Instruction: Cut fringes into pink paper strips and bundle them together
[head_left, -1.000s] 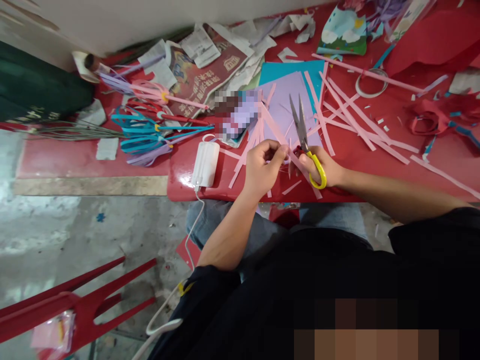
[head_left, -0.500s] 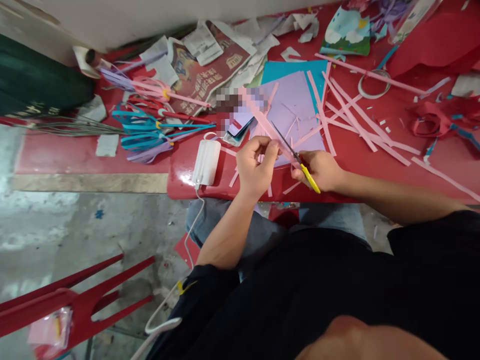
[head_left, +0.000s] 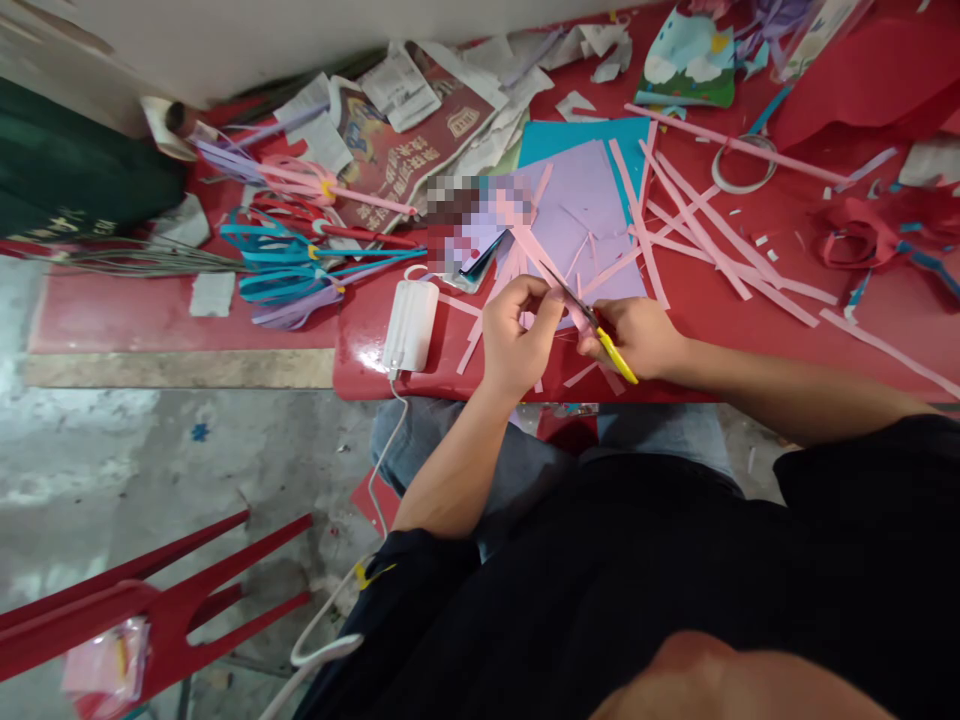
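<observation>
Pinching a long, flat, pale pink paper strip (head_left: 531, 248) between thumb and fingers, my left hand (head_left: 511, 335) sits just above the near edge of the glossy red table (head_left: 697, 362); its grip is narrow, with the strip slanting out beyond the fingertips toward the upper left. My right hand (head_left: 643, 335) is closed around the scissors with yellow handles and dark metal blades (head_left: 615, 355), so that grip is taken up too. From my feed, the blades show nearly edge-on, pointing up and left alongside the strip close to the left fingertips; I cannot tell how far apart they stand, nor whether they touch the paper. The strip's lower part passes toward the right fingers, where my view of it is partly hidden. Beyond both hands I have a lilac paper sheet (head_left: 585, 195) overlapping a teal-blue paper sheet (head_left: 536, 145), with thin pink offcuts on the lilac one. More loose pink paper strips (head_left: 705, 228) lie crossed to the right, near a white ring-shaped roll (head_left: 736, 190). Left of the left hand, apart from it, I see a white rectangular device (head_left: 412, 325) with a white cable (head_left: 406, 412) dropping over the table edge, and farther left a looped blue paper bundle (head_left: 277, 288).
</observation>
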